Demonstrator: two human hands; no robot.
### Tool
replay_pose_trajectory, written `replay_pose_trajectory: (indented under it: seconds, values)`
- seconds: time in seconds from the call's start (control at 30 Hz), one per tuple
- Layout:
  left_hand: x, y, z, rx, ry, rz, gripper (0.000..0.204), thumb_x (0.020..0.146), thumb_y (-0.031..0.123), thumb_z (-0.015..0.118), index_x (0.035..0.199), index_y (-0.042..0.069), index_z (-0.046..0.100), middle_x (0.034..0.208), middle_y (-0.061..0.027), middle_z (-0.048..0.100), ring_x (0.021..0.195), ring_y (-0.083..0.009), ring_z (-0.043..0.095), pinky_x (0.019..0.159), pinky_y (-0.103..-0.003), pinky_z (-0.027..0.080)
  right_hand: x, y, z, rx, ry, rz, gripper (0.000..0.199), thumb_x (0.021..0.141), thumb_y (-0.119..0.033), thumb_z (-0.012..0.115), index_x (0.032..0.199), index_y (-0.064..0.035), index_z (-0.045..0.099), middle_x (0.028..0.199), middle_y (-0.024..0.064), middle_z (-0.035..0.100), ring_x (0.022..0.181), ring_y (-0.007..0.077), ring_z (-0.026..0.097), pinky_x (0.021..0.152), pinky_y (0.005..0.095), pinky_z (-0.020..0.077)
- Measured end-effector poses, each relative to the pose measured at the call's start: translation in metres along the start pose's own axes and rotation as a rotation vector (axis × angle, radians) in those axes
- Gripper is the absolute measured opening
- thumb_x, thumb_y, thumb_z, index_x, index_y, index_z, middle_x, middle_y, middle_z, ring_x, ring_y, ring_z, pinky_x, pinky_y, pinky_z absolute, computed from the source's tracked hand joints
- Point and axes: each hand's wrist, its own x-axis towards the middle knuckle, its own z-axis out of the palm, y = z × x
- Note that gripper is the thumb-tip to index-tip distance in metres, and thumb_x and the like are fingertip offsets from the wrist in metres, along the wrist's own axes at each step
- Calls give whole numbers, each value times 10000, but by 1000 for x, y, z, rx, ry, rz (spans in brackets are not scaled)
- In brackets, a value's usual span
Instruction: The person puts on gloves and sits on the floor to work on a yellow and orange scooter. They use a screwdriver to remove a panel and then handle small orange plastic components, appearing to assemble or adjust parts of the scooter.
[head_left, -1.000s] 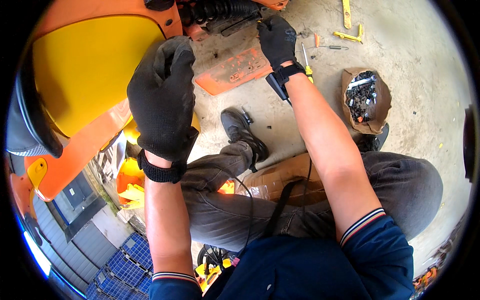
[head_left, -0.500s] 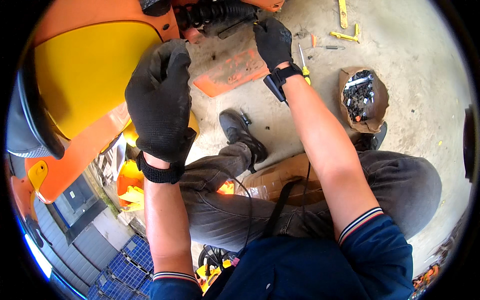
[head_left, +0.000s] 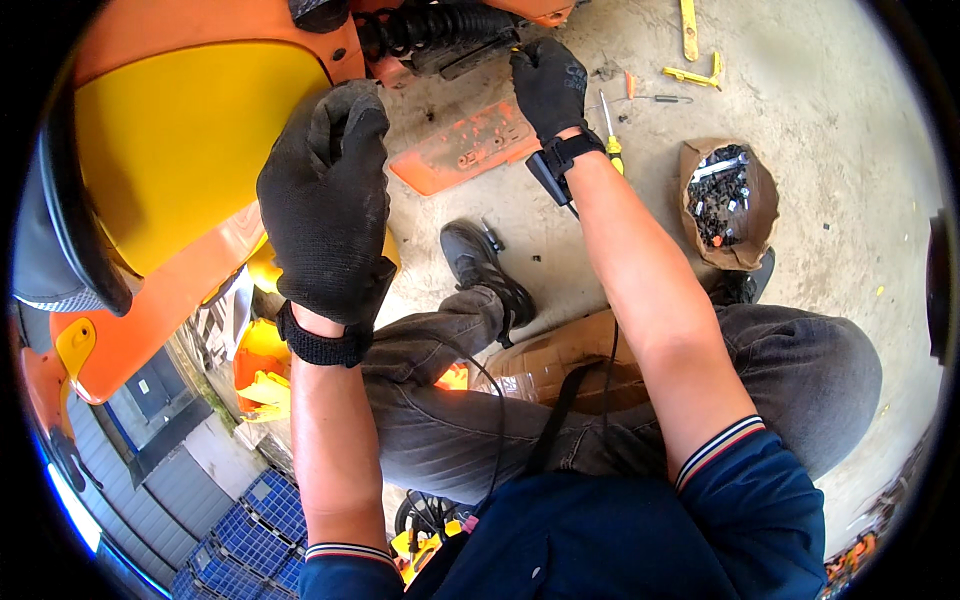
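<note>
My left hand (head_left: 328, 195), in a black glove, is closed beside the yellow panel (head_left: 200, 140) of an orange vehicle body (head_left: 220, 25). Its curled fingers hide whatever they may hold. Farther right, my right hand (head_left: 552, 90), also gloved in black, is closed just below a black bar-like part (head_left: 480, 55) next to a coil-spring shock absorber (head_left: 425, 28). A speck of yellow shows at its fingertips, too small to name. Under the hands, a dusty orange plastic panel (head_left: 465, 150) lies on the concrete floor.
A yellow-handled screwdriver (head_left: 614, 150) lies right of my right wrist. A paper bag (head_left: 765, 205) of black fasteners stands farther right. Yellow pieces (head_left: 690, 30) and a thin spring (head_left: 668, 99) lie beyond. My shoe (head_left: 470, 250) is below the orange panel; blue crates (head_left: 265, 510) stand lower left.
Both hands keep their closed shape and place beside the vehicle. The whole view has shifted very slightly.
</note>
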Motion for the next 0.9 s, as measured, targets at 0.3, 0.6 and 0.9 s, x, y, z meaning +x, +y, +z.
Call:
replay_pose_trajectory:
  seconds: [0.3, 0.6, 0.9]
  values:
    - [0, -8, 3, 8, 66, 168, 152, 874, 122, 618, 958, 2, 660, 763, -68, 658, 715, -125, 600, 675, -267, 474, 0, -1, 3, -18, -3, 22, 146, 819, -176, 598, 824, -36, 640, 853, 194, 621, 832, 396, 592, 738, 466, 470]
    - [2, -1, 4, 29, 47, 62, 151, 873, 131, 612, 949, 7, 657, 735, -75, 646, 680, -138, 590, 651, -277, 467, -5, 6, 7, 30, 32, 33, 131, 809, -157, 592, 829, -29, 613, 839, 194, 611, 840, 397, 586, 731, 458, 469]
    - [-1, 3, 7, -46, 25, 64, 148, 870, 90, 604, 969, -7, 654, 745, -43, 641, 698, -102, 556, 659, -256, 458, -55, 64, -1, -16, -140, 352, 187, 803, -245, 611, 805, -58, 612, 809, 200, 645, 835, 380, 622, 729, 467, 486]
